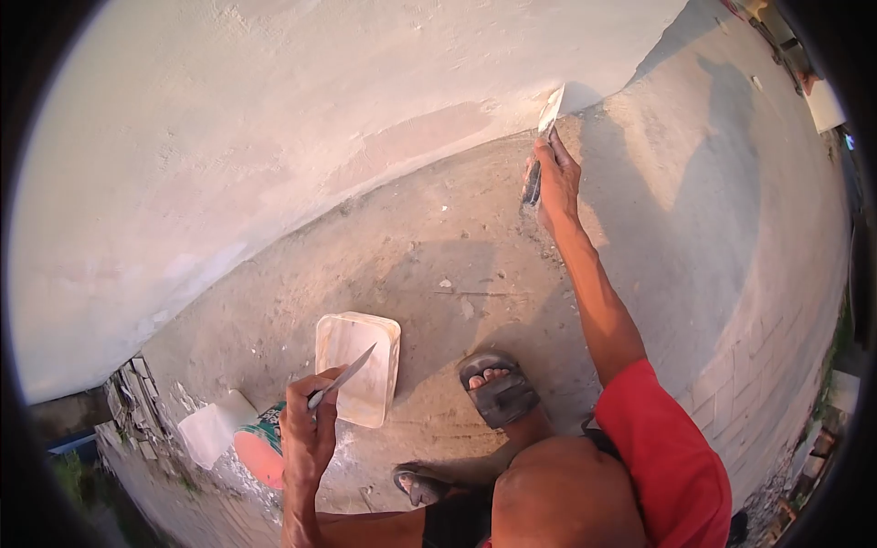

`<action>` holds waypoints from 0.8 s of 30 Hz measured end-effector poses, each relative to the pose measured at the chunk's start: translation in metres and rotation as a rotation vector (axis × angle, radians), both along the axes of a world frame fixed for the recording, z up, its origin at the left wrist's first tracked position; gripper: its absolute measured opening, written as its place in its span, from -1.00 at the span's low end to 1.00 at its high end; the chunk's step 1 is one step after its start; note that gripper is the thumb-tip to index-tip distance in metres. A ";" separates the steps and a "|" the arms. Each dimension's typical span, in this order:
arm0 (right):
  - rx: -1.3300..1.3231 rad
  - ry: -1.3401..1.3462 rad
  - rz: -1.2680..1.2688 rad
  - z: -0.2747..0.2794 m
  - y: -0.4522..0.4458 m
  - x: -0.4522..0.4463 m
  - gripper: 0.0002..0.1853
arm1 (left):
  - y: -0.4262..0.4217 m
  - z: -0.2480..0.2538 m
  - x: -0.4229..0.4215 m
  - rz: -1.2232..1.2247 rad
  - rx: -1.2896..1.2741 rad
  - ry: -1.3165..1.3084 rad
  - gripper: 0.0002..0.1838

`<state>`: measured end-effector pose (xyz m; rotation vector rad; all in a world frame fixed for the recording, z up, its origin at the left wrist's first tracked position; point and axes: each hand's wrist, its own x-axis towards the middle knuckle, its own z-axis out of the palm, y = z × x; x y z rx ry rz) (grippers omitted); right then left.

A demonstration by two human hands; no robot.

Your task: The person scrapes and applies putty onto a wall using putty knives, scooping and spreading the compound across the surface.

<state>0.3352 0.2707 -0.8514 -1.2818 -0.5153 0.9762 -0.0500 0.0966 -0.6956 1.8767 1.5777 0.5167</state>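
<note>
My right hand (557,178) reaches out and is closed around the dark handle of a putty knife (551,108). White paste coats its blade, which lies at the foot of the pale plastered wall (274,119). Closer to my body, my left hand (311,425) grips a second scraper (352,370), its thin blade seen nearly edge-on and pointing up to the right. That blade hangs over a white rectangular tub (393,365) with whitish residue inside. Fingers partly hide both handles.
Sandaled feet (498,388) stand on the dusty concrete floor (448,274) beside the tub. Left of it lie a white crumpled sheet or bag (215,431) and a green-and-orange item (260,452), partly hidden. Broken tiles or slats (137,402) sit by the wall's left end.
</note>
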 end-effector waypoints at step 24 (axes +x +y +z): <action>-0.042 -0.192 0.246 0.002 -0.004 -0.100 -0.27 | 0.001 -0.012 -0.042 0.477 -0.085 -0.302 -0.82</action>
